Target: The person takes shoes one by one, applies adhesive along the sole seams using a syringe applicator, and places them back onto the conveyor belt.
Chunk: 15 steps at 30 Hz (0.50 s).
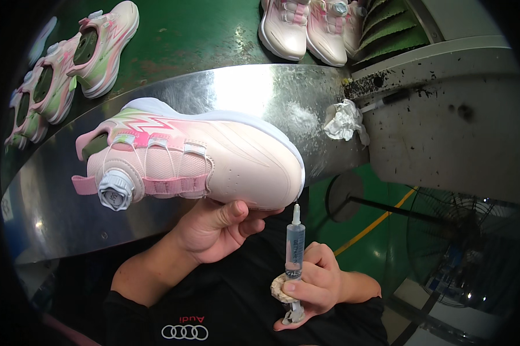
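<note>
Left hand point(213, 230): fingers closed under pink sneaker point(196, 161), held at 11 o'clock | right hand point(314, 282): fingers wrapped around syringe point(294, 248), partly filled with clear fluid, tip at 12 o'clock.

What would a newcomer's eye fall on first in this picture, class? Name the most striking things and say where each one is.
First comes the pale pink shoe with a round dial on its side, held up at centre by the left hand over a shiny curved metal bench. Below and to its right, the right hand grips a syringe, tip upward. More pink and green shoes lie on the green belt at the upper left.
</note>
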{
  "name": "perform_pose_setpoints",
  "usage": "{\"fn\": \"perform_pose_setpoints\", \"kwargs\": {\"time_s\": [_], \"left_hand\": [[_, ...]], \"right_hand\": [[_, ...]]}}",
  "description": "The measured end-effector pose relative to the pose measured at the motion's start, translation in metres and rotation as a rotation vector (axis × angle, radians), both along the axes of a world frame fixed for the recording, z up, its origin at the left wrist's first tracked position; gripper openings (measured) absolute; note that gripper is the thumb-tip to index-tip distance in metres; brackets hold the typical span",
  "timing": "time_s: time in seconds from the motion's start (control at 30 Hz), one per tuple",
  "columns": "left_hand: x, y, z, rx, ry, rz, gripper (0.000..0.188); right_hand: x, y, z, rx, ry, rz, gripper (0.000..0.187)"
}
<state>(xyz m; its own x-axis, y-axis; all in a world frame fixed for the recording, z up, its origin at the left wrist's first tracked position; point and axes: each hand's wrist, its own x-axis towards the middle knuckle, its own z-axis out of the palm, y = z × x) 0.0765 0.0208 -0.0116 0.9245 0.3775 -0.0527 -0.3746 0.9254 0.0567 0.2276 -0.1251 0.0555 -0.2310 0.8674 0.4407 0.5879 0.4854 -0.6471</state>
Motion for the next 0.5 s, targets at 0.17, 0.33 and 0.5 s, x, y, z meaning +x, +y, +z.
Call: {"fn": "perform_pose_setpoints", "kwargs": {"time_s": [0.17, 0.33, 0.5], "left_hand": [[-0.001, -0.001, 0.002, 0.003, -0.028, 0.004, 0.039], [-0.001, 0.0, 0.003, -0.008, -0.033, -0.005, 0.04], [-0.002, 0.0, 0.003, -0.006, -0.028, -0.002, 0.041]], "right_hand": [[-0.004, 0.0, -0.007, 0.035, -0.009, -0.011, 0.062], [-0.007, 0.003, -0.012, 0.095, -0.061, -0.039, 0.06], [-0.008, 0.003, -0.016, 0.102, -0.076, -0.046, 0.059]]}}
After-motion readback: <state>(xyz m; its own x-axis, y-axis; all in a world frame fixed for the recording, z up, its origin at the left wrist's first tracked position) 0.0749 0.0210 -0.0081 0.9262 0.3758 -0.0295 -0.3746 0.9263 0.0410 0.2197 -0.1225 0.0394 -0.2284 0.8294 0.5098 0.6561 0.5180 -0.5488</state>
